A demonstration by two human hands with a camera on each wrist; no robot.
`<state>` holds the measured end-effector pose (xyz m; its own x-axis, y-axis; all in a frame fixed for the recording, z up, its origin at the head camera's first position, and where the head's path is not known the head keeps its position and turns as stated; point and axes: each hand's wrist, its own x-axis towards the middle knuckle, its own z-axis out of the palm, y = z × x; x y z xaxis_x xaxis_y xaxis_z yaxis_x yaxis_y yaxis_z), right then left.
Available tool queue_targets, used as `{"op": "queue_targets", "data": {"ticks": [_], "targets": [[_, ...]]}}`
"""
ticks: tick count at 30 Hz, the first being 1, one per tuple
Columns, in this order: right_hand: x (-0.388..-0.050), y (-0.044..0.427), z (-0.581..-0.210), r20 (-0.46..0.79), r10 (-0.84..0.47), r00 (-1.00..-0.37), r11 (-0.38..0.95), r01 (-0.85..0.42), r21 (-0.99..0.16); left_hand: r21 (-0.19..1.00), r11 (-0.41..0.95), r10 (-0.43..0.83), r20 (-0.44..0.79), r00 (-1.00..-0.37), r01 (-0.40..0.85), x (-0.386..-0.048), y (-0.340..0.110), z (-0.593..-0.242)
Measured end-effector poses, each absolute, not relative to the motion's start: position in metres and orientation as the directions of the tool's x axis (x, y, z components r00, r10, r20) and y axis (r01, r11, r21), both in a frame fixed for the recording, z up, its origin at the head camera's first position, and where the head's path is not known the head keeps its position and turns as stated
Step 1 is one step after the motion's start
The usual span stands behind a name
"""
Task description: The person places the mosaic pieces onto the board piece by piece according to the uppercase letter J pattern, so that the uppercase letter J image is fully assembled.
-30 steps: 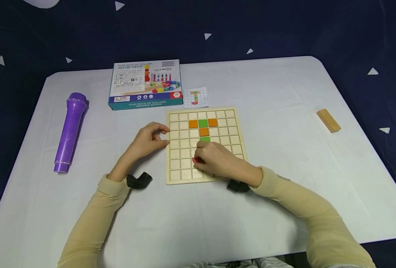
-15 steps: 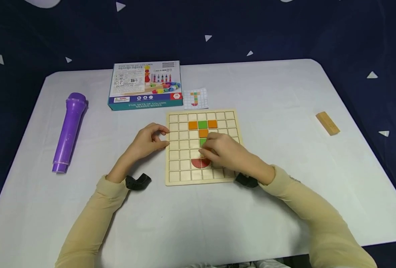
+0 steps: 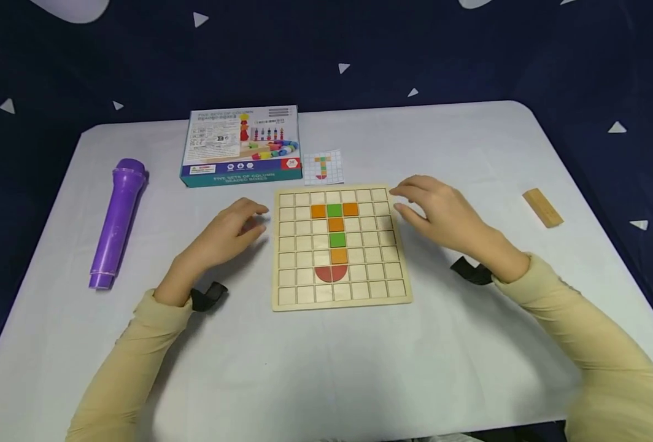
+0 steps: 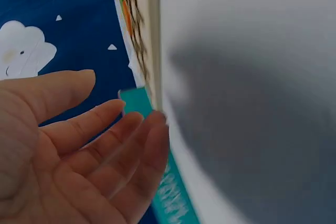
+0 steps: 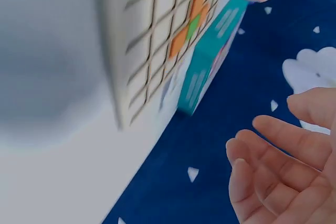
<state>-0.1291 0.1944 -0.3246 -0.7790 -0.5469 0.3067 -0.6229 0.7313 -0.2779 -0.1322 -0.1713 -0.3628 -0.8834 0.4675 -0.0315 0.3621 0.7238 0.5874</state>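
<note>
A square wooden grid board (image 3: 373,270) lies flat on the table. Across one of its upper rows run an orange tile (image 3: 318,211), a green tile (image 3: 334,210) and another orange tile (image 3: 350,210). Below the middle one, orange, green and orange tiles form a column, ending at two red quarter-round tiles (image 3: 332,274) that make a half circle. My left hand (image 3: 221,234) hovers just left of the board, holding nothing, fingers relaxed. Off the board's upper right corner is my right hand (image 3: 442,212), likewise relaxed and holding nothing. Both wrist views show loosely spread fingers.
A small pattern card (image 3: 323,167) with a similar coloured figure lies behind the board. Beside it sits a beaded-toy box (image 3: 240,147). At the left is a purple microphone-shaped tube (image 3: 118,224); far right, a small wooden block (image 3: 543,207).
My right hand has left the middle of the board and moved right, uncovering the lowest orange tile and the red half circle. My left hand has drawn slightly away from the board's left edge.
</note>
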Motion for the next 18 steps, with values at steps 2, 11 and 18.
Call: {"op": "queue_targets", "data": {"ticks": [2, 11, 18], "targets": [[-0.133, 0.202, -0.32, 0.319, -0.546, -0.775, 0.738, -0.625, -0.255, 0.528, 0.753, 0.476, -0.023, -0.879, 0.394, -0.134, -0.175, -0.352], [-0.142, 0.216, -0.305, 0.311, -0.569, -0.761, 0.746, -0.637, -0.193, 0.281, 0.819, 0.514, 0.029, -0.857, 0.5, -0.14, -0.184, -0.311], [-0.143, 0.215, -0.3, 0.158, -0.551, -0.82, 0.798, -0.572, -0.189, 0.145, 0.837, 0.529, 0.029, -0.848, 0.527, -0.139, -0.179, -0.287]]}}
